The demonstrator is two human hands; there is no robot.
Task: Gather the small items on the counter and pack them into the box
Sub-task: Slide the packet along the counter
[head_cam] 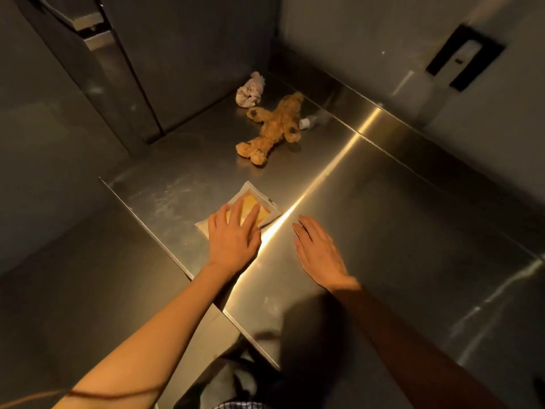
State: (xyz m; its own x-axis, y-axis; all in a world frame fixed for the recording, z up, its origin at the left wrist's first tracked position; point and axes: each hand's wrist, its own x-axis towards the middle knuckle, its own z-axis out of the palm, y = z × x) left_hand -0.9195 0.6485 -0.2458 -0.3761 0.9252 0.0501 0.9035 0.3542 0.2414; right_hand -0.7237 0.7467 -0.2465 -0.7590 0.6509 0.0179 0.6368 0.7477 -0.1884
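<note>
While the left hand lies flat with straight fingers on the flat packet near the counter edge, it presses and does not grip, so the thin packet could slide off the edge if pushed. Just beside it, the right hand hovers with loose fingers, holding nothing. Farther back lies the teddy bear, then a small white thing and a pink bundle in the corner, easy to miss. No box shows

Dim warm light, glare streak on counter.
</note>
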